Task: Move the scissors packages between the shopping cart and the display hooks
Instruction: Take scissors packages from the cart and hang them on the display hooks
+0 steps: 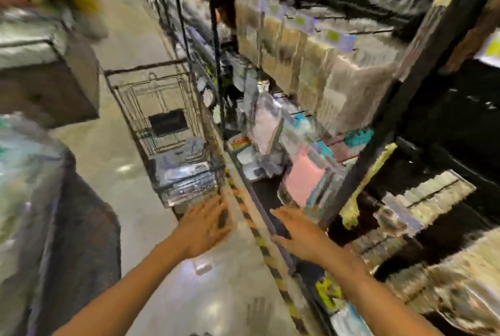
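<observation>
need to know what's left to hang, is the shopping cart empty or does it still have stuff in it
Not empty. The shopping cart holds shiny plastic packages piled at its near end; blur hides what they are.

Blurred view: both hands, left hand [208,227] and right hand [295,233], reach with straight fingers toward the wire shopping cart [162,119] beside the shelves [378,108].

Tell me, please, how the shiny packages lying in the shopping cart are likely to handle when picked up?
The packages look flat and glossy, so they are probably light and rather slippery. They lie stacked in the cart, so lifting one may shift the others. The picture is too blurred to judge stiffness. Both the left hand and the right hand are open.
</observation>
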